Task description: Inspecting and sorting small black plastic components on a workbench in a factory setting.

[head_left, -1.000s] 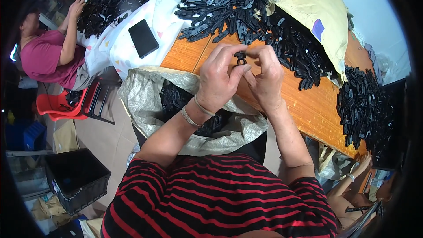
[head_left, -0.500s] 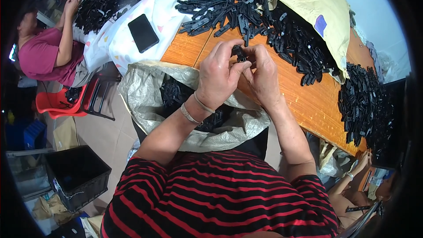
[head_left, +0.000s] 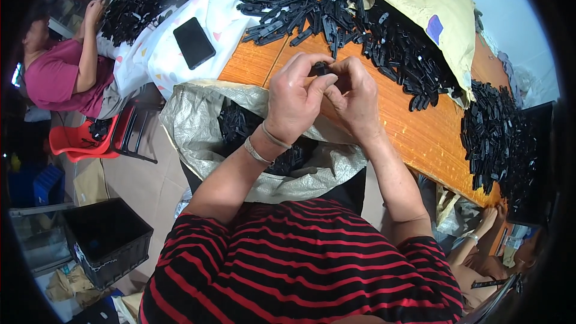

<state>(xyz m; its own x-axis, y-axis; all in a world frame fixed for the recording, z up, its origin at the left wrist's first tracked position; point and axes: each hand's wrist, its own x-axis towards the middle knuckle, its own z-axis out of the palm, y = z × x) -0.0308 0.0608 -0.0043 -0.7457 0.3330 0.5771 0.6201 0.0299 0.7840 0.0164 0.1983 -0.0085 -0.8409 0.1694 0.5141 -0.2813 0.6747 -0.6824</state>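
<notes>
Between the fingertips of both hands is a small black plastic part (head_left: 322,69), mostly hidden by the fingers. My left hand (head_left: 294,93) pinches it from the left, and my right hand (head_left: 358,96) closes on it from the right. Both are held over the near edge of the wooden table (head_left: 408,138). Below my wrists gapes a woven sack (head_left: 195,105) holding black pieces (head_left: 237,123). Just beyond my fingers lies a pile of long black plastic parts (head_left: 300,3). A second heap of black pieces (head_left: 396,54) spills from a yellowish paper sack (head_left: 450,9).
On a patterned white cloth (head_left: 162,60) lies a black phone or tablet (head_left: 194,43). More black parts are heaped at far left and at right (head_left: 492,138). One person (head_left: 66,72) sits at left, and another's hand (head_left: 492,216) shows at lower right. A black crate (head_left: 108,243) stands on the floor.
My fingers have shifted slightly around the small black part, which now shows less between them. The co-worker's hand at lower right has moved a little. Otherwise the scene looks the same.
</notes>
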